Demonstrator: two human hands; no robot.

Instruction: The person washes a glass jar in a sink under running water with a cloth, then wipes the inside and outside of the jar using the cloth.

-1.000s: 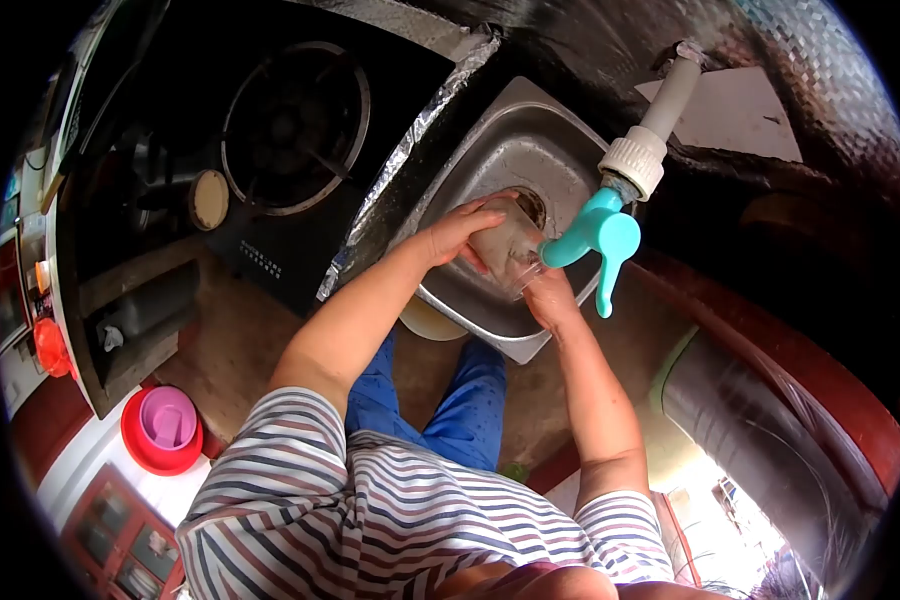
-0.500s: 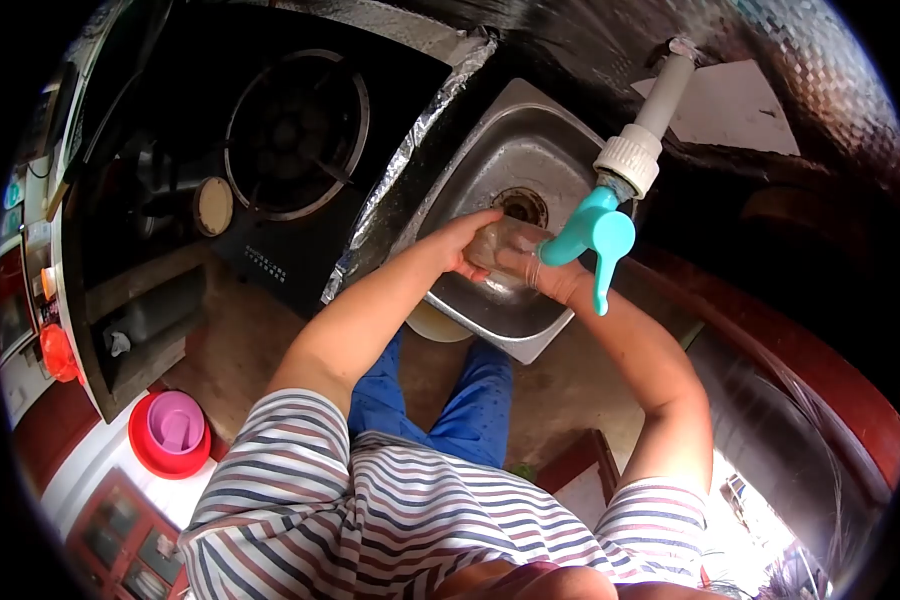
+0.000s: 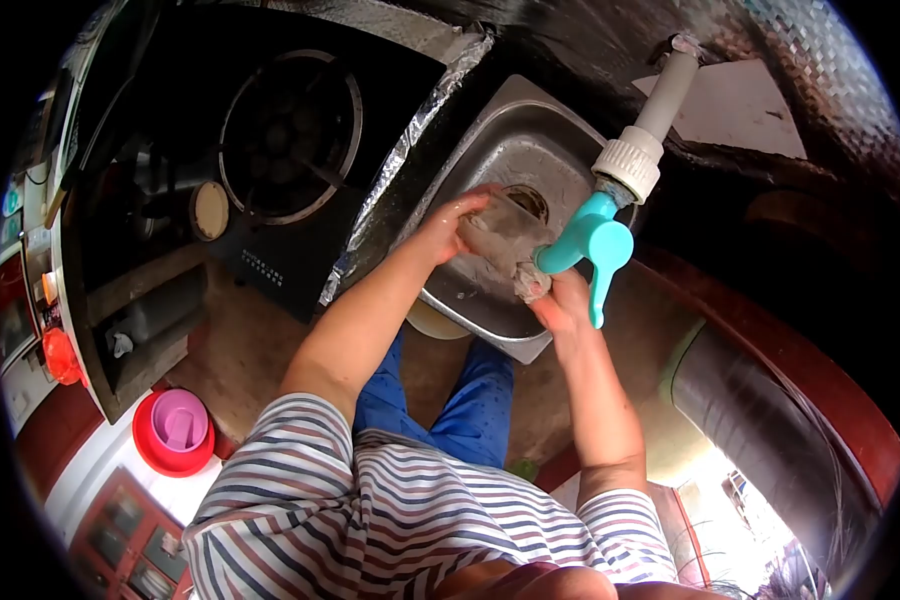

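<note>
At the left, a pink tub (image 3: 180, 418) is nested in a red basin (image 3: 175, 464). Farther right, a round pale-topped object (image 3: 210, 210) is seen beside the stove (image 3: 290, 140), and the stove's edge is lined with a foil strip (image 3: 407, 145). Over the metal sink (image 3: 550, 165), one end of a clear vessel (image 3: 500, 236) is clasped by the left hand (image 3: 448, 232), whose thumb and fingers are curved round it. The vessel is held on its side near the drain (image 3: 527, 200), its other end being turned toward the right. There, a pale crumpled wad (image 3: 532, 283) is pinched in the right hand (image 3: 570, 303) (whether it is touched by the vessel cannot be told). Beside that hand in this view, a teal tap (image 3: 607, 240) is seen, fixed to a grey pipe (image 3: 670, 98).
</note>
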